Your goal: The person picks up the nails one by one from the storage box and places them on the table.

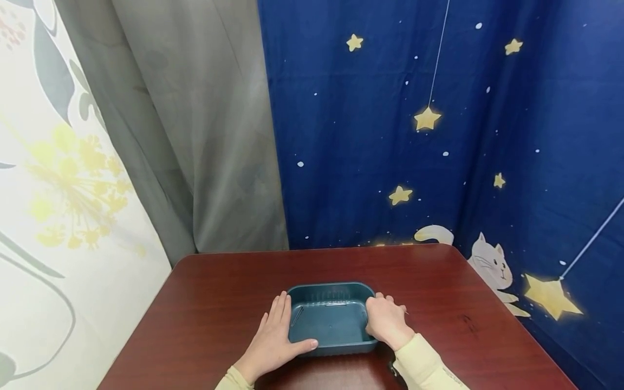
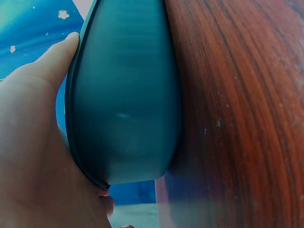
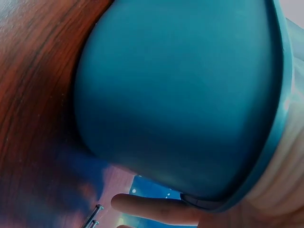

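Note:
A dark teal plastic storage box, rectangular with rounded corners, stands upright on the table between both hands. Nothing lies inside it. My left hand rests along its left end, fingers straight and pointing away, thumb laid over the near rim. In the left wrist view, the left hand lies along the rim of the box. At the opposite end, my right hand grips the right rim with curled fingers. The box's outer wall fills most of the right wrist view, with a finger of the right hand below it.
The reddish-brown wooden table has rounded far corners. Behind it hang a grey curtain and a blue star-patterned curtain. Two thin shiny rod ends show low in the right wrist view.

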`<state>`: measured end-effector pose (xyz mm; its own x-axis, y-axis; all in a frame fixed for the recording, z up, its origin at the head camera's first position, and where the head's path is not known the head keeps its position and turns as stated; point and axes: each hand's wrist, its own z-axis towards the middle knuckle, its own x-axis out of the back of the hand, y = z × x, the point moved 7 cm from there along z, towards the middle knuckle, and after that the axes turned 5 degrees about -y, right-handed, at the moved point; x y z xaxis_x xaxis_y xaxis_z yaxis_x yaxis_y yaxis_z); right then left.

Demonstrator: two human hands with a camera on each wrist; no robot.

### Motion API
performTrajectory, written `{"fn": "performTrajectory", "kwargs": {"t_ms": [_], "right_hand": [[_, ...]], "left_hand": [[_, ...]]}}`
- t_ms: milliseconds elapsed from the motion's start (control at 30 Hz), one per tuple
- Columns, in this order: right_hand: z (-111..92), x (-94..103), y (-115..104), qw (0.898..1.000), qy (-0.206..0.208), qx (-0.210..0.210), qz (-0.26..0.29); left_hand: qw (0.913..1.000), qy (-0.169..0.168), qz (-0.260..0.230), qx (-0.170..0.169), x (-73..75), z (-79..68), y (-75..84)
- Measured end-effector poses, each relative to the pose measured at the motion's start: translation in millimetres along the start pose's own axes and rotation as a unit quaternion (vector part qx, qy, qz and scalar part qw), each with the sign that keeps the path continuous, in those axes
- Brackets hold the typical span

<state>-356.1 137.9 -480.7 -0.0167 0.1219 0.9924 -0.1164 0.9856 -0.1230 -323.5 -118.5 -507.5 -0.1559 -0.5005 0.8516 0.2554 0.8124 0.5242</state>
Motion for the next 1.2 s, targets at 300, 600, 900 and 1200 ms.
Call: {"fn": "performTrajectory", "kwargs": {"t_ms": [300,600,900,1200], "right_hand": [[1.1,-3.8,2.4,1.0,-0.003,-0.015,0.011],[3.0,-4.6,0.5,1.0,0.004,-0.018,0.006],[6.1,-4.3,0.3,1.0,0.0,-0.008,0.015],[3.6,-3.1,6.3,0.998,-0.014,0.002,0.057]], "left_hand": [[1.0,0.001,-0.002,-0.001,-1.6,0.2,-0.6],[1.0,-0.002,-0.004,0.004,-1.3,1.6,-2.5],[1.0,0.002,-0.004,0.001,0.6,1.0,-2.0],[1.0,0.005,0.001,0.0,0.4,0.1,0.1]]}}
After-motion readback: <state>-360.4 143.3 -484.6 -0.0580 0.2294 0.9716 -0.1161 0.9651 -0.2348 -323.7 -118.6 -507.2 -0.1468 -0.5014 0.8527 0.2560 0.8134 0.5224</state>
